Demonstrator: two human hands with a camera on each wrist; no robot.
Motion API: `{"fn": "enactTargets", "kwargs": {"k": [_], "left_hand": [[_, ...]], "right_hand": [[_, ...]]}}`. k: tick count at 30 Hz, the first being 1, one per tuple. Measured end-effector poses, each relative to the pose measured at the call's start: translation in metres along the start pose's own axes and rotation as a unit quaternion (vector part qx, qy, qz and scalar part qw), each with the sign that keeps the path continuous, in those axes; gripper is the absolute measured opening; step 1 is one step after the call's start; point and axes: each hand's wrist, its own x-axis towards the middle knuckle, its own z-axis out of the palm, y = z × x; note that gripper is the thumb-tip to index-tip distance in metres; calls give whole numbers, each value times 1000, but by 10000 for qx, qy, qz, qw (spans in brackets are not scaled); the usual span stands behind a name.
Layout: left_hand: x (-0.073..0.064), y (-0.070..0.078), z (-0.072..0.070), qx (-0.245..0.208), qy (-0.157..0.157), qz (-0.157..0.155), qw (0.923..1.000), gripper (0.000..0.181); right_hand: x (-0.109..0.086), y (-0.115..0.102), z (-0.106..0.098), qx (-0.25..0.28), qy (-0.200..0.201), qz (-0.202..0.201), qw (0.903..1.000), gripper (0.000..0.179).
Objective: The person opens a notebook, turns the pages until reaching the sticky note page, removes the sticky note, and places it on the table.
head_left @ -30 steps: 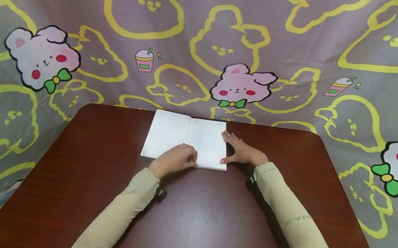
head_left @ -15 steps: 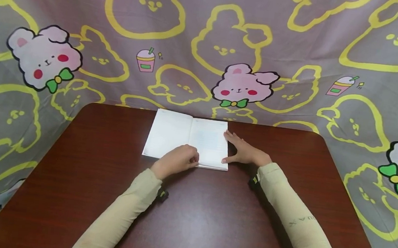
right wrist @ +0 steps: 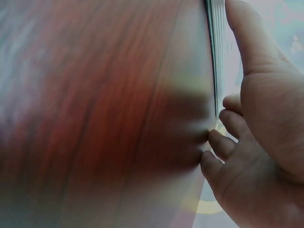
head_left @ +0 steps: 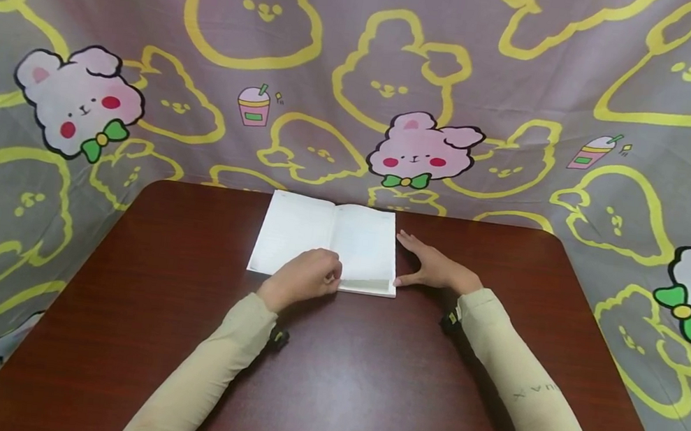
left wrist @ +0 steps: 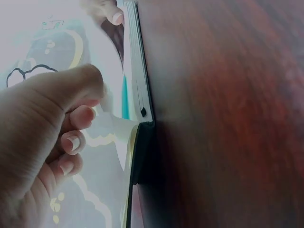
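Observation:
An open book (head_left: 296, 228) with pale pages lies near the far edge of the table. My left hand (head_left: 304, 276) is at its near edge, by the spine, thumb and forefinger pinching the bottom of a right-hand page (head_left: 364, 242). That page's lower edge stands lifted, baring the leaves beneath. The left wrist view shows the left hand's (left wrist: 47, 114) other fingers curled, beside the book's dark cover and page block (left wrist: 137, 61). Along the right edge, my right hand (head_left: 438, 267) has its fingers and thumb spread, the thumb by the lower right corner.
The brown wooden table (head_left: 328, 382) has rounded far corners. Behind it and at both sides hangs a curtain (head_left: 307, 99) printed with cartoon animals. Each sleeve carries a small dark wrist camera, one on the left (head_left: 278, 338) and one on the right (head_left: 451, 320).
The lower edge of the right-hand page has risen off the leaves below. My right hand has slid slightly right, off the page onto the book's side. The left hand has barely shifted.

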Motion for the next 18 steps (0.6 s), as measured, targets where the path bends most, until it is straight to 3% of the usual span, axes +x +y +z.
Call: {"fn": "enactTargets", "kwargs": {"k": [7, 18], "left_hand": [[-4, 3, -5, 162, 443, -59, 9989, 9], [-9, 5, -7, 107, 832, -571, 9948, 10]], "right_hand": [[5, -4, 0, -44, 44, -38, 10000, 113], [15, -6, 5, 37, 21, -199, 9998, 110]]}}
